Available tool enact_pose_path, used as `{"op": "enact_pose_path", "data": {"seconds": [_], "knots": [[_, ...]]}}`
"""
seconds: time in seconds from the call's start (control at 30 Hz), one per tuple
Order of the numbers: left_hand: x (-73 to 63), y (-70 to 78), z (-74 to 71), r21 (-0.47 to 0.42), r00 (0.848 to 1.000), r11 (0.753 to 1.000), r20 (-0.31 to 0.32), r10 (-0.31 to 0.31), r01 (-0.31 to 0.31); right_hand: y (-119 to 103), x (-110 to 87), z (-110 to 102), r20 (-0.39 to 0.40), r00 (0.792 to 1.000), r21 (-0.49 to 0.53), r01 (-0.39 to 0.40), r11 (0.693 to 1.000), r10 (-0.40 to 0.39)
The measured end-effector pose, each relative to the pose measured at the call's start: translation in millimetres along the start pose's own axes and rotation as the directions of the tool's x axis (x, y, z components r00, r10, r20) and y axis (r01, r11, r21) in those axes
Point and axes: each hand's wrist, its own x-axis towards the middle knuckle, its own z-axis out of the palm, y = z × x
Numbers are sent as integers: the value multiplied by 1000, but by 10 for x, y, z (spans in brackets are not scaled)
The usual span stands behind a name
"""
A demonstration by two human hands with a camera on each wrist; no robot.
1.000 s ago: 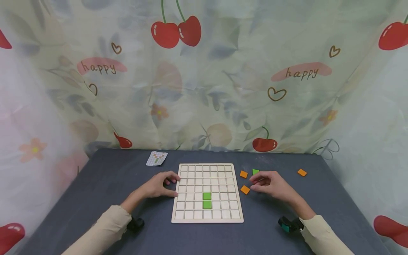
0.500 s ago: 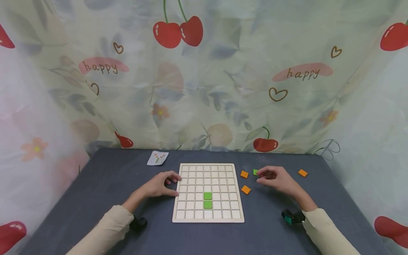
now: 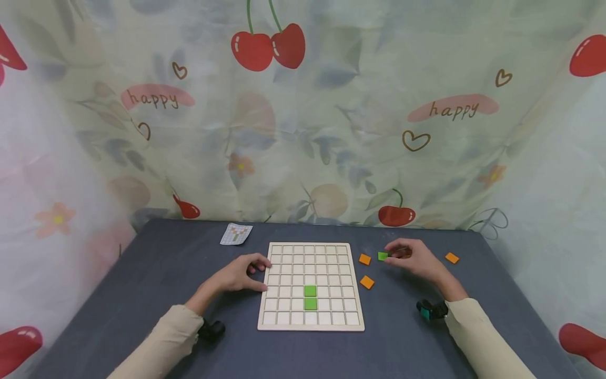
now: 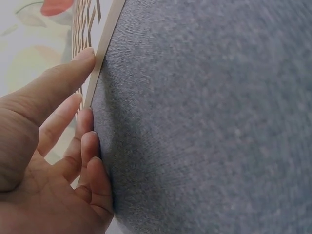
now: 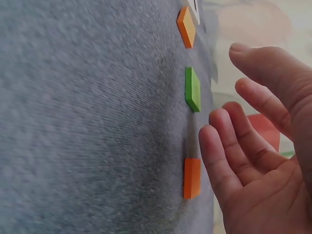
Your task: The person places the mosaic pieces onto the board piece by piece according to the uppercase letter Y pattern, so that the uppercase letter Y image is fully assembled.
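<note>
Loose tiles (image 3: pixel 366 282) right of board (image 3: pixel 310 266); card (image 3: pixel 235 234) behind-left.

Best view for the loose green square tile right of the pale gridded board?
Right wrist: the loose green square tile appears largest, unobstructed, with top face and one edge visible, though at a slant. Head: small, right beside the right hand. Left wrist: not in frame.

The word "happy" can be read twice on the patterned backdrop (image 3: pixel 303 123) behind the far edge of the worktop (image 3: pixel 307 358), in brown lower-case handwriting over pink smears. The left "happy" (image 3: pixel 153 98) stands above the far left corner, the right "happy" (image 3: pixel 453 110) slightly inward of the far right corner. Brown heart outlines (image 3: pixel 179 70) appear near both.
</note>
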Motion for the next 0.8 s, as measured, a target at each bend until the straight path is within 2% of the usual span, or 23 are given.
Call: {"op": "enact_pose_path", "data": {"seconds": [0.2,0.5,0.8], "knots": [[0,31,-2,-1,1000,1000,-1,-4,4,37,49,-23,8,1000,-21,-4,1000,5],[13,38,4,-14,998,998,4,-56,56,110,125,10,18,1000,-46,1,999,0],[33,26,-1,-15,998,998,15,-56,56,88,197,44,34,999,-99,-26,995,30]]}}
